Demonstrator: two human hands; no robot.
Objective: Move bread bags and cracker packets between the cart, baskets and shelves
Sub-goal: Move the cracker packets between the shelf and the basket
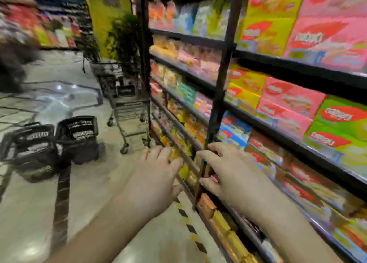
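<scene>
The frame is blurred by motion. My left hand (156,175) and my right hand (228,175) reach side by side toward the lower shelves (258,123) of a black rack on the right, fingers spread and holding nothing. Yellow and orange packets (184,143) lie on the low shelves just ahead of my fingertips. Pink, yellow, green and blue cracker boxes (288,102) fill the shelves above. A wire cart (127,107) stands by the rack's far end. Two black baskets (77,131) sit on the floor to the left.
The shelf post (220,84) rises between my hands. A yellow and black hazard stripe (188,223) runs along the rack's base. A dark blurred figure (12,68) is at the far left. Pale glossy floor (99,183) spreads between baskets and rack.
</scene>
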